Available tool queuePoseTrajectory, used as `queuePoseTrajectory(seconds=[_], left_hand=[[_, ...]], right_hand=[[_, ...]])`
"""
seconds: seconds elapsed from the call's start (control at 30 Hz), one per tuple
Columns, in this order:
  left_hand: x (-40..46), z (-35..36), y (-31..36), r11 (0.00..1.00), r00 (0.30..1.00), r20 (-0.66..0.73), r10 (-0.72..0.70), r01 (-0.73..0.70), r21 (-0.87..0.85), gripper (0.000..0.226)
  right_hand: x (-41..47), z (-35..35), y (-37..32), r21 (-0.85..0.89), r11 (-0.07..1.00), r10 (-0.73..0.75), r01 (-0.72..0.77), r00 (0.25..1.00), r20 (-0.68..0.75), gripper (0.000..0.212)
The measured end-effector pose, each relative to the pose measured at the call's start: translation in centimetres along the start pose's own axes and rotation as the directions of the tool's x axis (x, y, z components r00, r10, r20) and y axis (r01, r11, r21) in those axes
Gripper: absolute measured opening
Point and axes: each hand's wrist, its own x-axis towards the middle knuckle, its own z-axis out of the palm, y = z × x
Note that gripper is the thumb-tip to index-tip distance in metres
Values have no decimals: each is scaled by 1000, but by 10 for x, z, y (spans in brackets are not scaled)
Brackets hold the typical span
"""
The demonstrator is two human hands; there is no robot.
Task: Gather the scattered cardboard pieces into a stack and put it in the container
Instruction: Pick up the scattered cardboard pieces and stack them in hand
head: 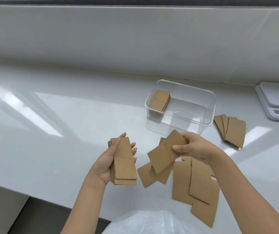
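My left hand cups a squared stack of brown cardboard pieces; my right hand pinches one loose brown cardboard piece. A careless drop could skew the stack and spill it onto the white table.

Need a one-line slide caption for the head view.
Left hand holds a cardboard stack, right hand lifts a piece; clear container already holds one stack.

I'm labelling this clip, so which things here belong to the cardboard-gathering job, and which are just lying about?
Part of the job:
- brown cardboard stack in the left hand
- brown cardboard piece in the right hand
- loose cardboard pieces on the white counter, fanned group
- clear plastic container, holding a small stack

Lying about:
- white kitchen scale
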Motion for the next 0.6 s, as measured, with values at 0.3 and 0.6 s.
queuePoseTrajectory(seconds=[0.3, 0.6], left_hand=[[14, 45, -19, 966, 953, 166, -253, 239, 101, 43], [21, 50, -18, 891, 830, 324, -454, 420, 173, 60]], right_hand=[[5, 27, -9, 494, 869, 26, 10, 998, -65, 23], [2, 39, -12, 308, 945, 7, 111, 934, -356, 24]])
